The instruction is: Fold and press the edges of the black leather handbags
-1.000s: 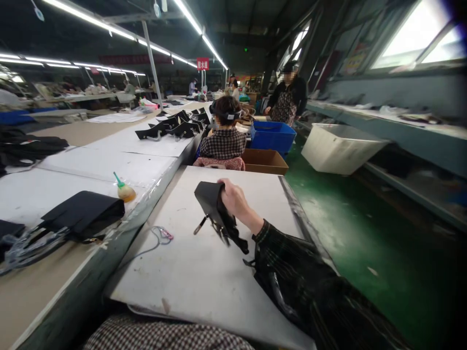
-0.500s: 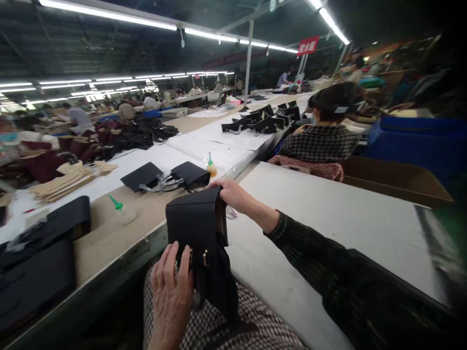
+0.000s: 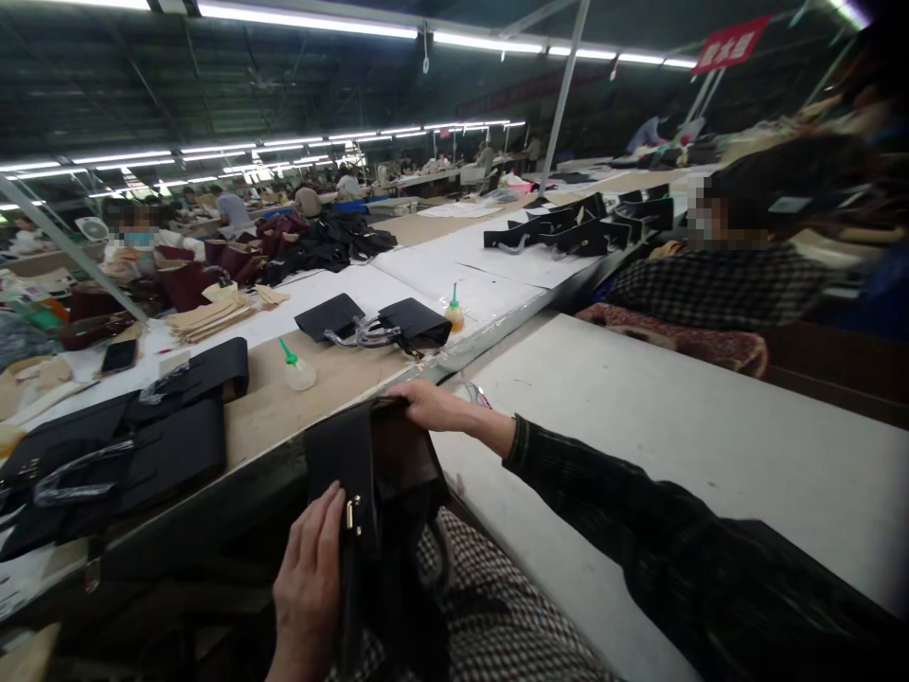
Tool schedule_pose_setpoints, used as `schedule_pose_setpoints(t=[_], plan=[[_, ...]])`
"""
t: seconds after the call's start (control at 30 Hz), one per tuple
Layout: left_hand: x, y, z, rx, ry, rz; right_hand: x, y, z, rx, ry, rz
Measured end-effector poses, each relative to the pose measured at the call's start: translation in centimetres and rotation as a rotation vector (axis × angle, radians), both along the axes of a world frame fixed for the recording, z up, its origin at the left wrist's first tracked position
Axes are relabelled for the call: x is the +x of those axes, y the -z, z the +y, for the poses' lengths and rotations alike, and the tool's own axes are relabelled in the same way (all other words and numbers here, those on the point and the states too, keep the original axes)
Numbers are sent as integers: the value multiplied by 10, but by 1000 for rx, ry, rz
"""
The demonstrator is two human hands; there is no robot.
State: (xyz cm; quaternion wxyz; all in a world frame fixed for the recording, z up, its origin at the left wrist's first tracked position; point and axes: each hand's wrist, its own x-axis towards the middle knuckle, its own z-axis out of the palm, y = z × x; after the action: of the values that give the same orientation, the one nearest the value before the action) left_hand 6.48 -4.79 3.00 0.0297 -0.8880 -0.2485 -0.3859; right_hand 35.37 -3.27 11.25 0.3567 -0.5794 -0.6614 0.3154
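Observation:
A small black handbag (image 3: pixel 359 459) with a gold clasp is held upright over my lap, in front of the white work table (image 3: pixel 682 436). My right hand (image 3: pixel 430 405) grips its top edge, fingers curled over the rim. My left hand (image 3: pixel 309 578) lies against the bag's lower front, fingers pressed to the leather beside the clasp. The bag's dark strap hangs down over my checked trousers.
A long conveyor bench (image 3: pixel 333 374) to the left carries black bags (image 3: pixel 398 324), two glue bottles (image 3: pixel 296 369) and more black pieces. A seated person in a checked shirt (image 3: pixel 717 275) is ahead. Other workers sit far left.
My view swung left. The bag came off the white table to my lap, my left hand joined on its front, and the bag now sits lower and turned edge-on.

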Motion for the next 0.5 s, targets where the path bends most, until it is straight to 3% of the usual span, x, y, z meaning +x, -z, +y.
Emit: schedule_pose_setpoints(t=[0.13,0.2,0.3,0.37,0.43,0.47,0.5], plan=[[-17,-37,13,-151,-84,-98,8,1,-2,85,-138,-445],[-20,-57,16,-305,-107,-71,11,2,-2,42,-121,-480],[-24,-79,19,-538,-219,43,9,-4,-16,139,39,-361],[-26,-87,21,-606,-299,110,-1,-15,-42,266,236,-174],[-26,-90,22,-620,-333,149,-18,-29,-76,312,317,63],[-24,-90,21,-623,-331,156,-29,-33,-93,287,219,137],[-21,-90,20,-625,-315,156,-39,-36,-107,251,32,147]])
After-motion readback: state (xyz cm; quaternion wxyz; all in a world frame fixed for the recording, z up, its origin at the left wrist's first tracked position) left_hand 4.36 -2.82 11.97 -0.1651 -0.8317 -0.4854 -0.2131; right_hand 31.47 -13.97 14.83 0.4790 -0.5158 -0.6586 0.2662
